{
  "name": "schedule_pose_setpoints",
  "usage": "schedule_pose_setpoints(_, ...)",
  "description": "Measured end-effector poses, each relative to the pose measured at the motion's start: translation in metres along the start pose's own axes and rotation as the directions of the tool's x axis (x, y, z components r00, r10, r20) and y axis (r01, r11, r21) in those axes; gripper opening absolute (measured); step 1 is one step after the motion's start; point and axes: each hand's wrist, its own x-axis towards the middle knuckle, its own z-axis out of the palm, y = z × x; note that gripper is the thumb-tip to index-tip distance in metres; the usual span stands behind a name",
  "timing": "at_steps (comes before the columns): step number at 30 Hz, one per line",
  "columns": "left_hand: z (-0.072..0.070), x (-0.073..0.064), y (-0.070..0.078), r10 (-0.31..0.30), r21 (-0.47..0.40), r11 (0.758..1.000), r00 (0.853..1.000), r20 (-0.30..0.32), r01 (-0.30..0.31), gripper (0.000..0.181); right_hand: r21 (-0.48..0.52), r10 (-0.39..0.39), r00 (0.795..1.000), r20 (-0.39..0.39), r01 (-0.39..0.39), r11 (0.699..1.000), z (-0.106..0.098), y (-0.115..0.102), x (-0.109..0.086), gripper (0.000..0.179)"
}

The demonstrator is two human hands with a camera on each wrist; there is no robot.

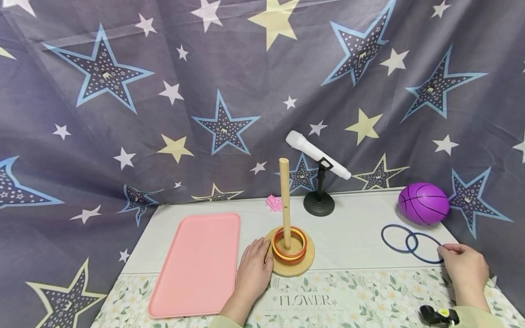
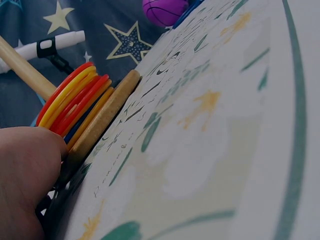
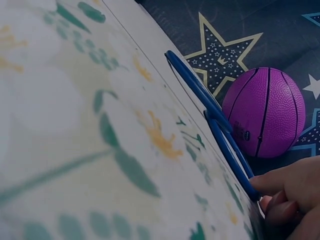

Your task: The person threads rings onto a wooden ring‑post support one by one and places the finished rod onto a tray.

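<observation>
A round wooden base with an upright peg (image 1: 285, 200) stands mid-table, with a stack of red, yellow and other coloured rings (image 1: 290, 258) around the peg's foot. My left hand (image 1: 255, 269) lies at the base's left edge, fingers extended, thumb right by the rim. To the right, two blue rings lie overlapped: one farther left (image 1: 387, 246), the other (image 1: 422, 260) nearer me. My right hand (image 1: 465, 269) pinches the nearer ring at its right end. In the right wrist view, index finger and thumb meet at that blue ring (image 3: 232, 160).
A pink tray (image 1: 197, 264) lies on the left. Behind the peg are a small pink object (image 1: 274, 203) and a white microphone (image 1: 317, 152) on a black stand (image 1: 319, 203). A purple ball (image 1: 424, 203) sits at the back right, beyond the blue rings. A star-patterned curtain (image 1: 229, 177) encloses the table.
</observation>
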Motion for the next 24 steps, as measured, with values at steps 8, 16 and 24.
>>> schedule_pose_setpoints(8,-0.0001,-0.001,0.0007,-0.007,0.0,1.0,1.0,0.002,0.007,0.048,-0.027,-0.002,1.0,0.024,0.002,1.0,-0.0005,0.0023,0.0019,0.035)
schedule_pose_setpoints(16,0.0004,-0.0007,0.0007,-0.002,0.002,1.0,1.0,-0.002,0.002,0.047,-0.091,-0.046,0.999,0.012,0.047,0.995,-0.0013,0.0035,0.0025,0.034)
schedule_pose_setpoints(24,0.0009,-0.0007,0.0006,-0.003,0.003,1.0,1.0,0.0,0.003,0.048,-0.071,-0.037,0.999,-0.011,0.036,0.997,0.0007,0.0049,0.0017,0.037)
